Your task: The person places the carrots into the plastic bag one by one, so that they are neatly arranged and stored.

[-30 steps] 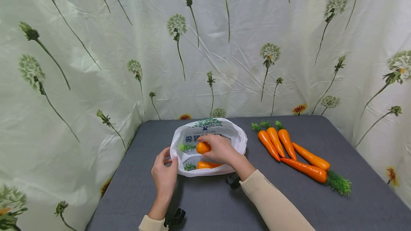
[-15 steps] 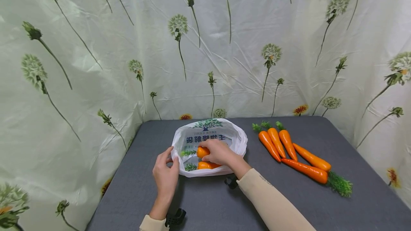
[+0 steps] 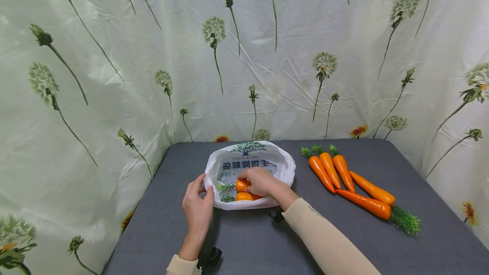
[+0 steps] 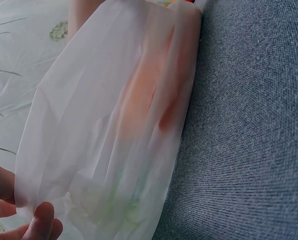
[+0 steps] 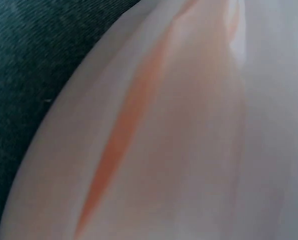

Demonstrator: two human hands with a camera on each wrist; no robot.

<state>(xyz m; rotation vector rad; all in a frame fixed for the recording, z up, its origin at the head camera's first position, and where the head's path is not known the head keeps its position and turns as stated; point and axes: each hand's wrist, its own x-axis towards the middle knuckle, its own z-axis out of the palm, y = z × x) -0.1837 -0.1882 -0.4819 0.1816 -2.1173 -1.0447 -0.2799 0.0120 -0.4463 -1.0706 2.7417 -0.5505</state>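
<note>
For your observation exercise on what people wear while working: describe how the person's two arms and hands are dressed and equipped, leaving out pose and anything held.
Both hands, the left hand and the right hand, are bare, with no gloves or rings visible. Each arm wears a long beige sleeve reaching to the wrist; the right one bears small dark lettering, too small to read. A small black device sits at the left wrist, another under the right.

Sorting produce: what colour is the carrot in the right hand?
Orange carrot, gripped by the right hand; head view.
</note>
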